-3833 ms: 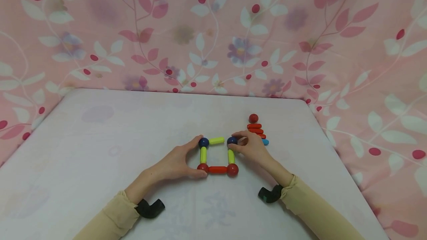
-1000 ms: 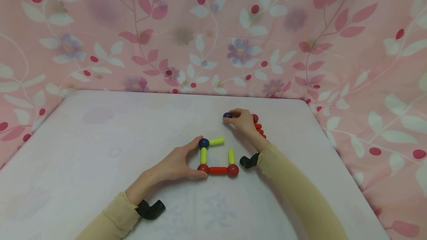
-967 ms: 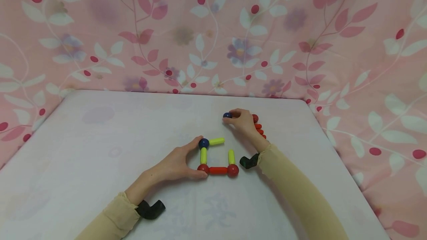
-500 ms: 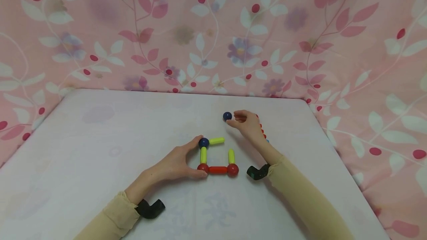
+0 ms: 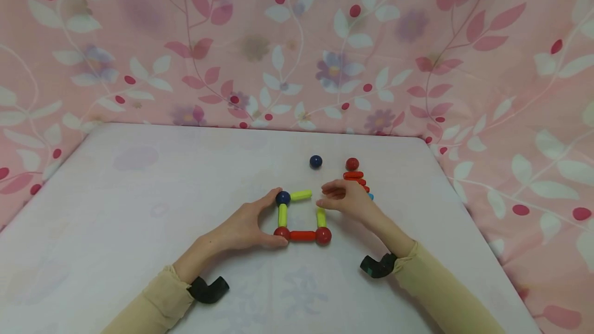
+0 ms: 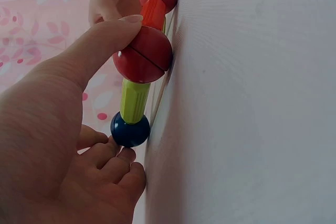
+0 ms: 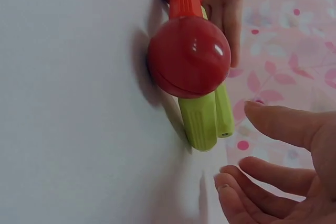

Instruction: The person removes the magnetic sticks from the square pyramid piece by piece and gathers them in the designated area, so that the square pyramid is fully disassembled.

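A magnetic ball-and-stick frame (image 5: 303, 236) lies on the table, with a gap at its far right corner. Its near side is a red stick between red balls (image 5: 323, 236); a yellow-green stick (image 5: 282, 215) runs to a dark blue ball (image 5: 283, 198) on the left. My left hand (image 5: 241, 228) holds that left side, thumb against the near red ball, fingers at the blue one. My right hand (image 5: 350, 201) hovers by the free end of the right yellow-green stick (image 7: 199, 121), fingers parted with nothing between them. Another dark blue ball (image 5: 316, 162) sits alone farther back.
Behind my right hand are a loose red ball (image 5: 352, 164), several red sticks (image 5: 353, 174) and a partly hidden blue stick (image 5: 371, 197). The white table (image 5: 139, 195) ends at a pink floral curtain (image 5: 297, 45). Black wrist-worn pieces (image 5: 210, 289) sit at both cuffs.
My right hand has taken the dark blue ball from the frame's right corner, set it down farther back, let go and come back near the frame. The left hand has stayed put.
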Demonstrator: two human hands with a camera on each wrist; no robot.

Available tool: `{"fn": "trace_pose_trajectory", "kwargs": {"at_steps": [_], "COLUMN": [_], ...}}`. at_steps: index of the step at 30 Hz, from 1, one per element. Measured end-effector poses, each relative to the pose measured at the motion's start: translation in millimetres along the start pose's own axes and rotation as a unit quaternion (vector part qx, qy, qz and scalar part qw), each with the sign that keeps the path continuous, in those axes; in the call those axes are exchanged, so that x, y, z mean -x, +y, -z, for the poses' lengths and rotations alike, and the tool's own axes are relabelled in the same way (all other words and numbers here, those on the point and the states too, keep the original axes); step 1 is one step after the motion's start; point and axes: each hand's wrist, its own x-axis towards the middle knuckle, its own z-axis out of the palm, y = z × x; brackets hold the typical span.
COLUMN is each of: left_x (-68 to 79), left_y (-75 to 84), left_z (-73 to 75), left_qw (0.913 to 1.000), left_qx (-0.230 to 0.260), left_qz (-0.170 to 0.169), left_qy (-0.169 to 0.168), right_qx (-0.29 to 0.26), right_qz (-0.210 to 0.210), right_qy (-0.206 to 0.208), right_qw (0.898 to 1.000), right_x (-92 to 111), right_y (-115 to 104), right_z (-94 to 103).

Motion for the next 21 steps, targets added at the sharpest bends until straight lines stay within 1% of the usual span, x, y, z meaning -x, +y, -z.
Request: {"fn": "trace_pose_trajectory", "kwargs": {"at_steps": [6, 9, 15, 21], "left_x": [-0.5, -0.5, -0.6, -0.3], "left_y": [-0.9, -1.4, -1.3, -0.3], "left_z": [-0.2, -0.6, -0.9, -0.5], "left_qw": [1.0000, 1.0000, 1.0000, 1.0000], "left_qx": [0.000, 0.000, 0.001, 0.004], "left_qz": [-0.005, -0.004, -0.003, -0.003], "left_qy": [0.001, 0.002, 0.003, 0.002], "right_qx": [0.008, 0.014, 0.014, 0.011], "right_qz": [0.012, 0.024, 0.031, 0.047], "right_qy": [-0.048, -0.063, -0.081, -0.081], "right_qw": [0.999, 0.998, 0.996, 0.996], "right_x": [10.5, 13.9, 17.3, 17.4], "right_y": [2.8, 1.9, 0.9, 0.6], "right_z": [-3.1, -3.5, -1.3, 1.6]}}
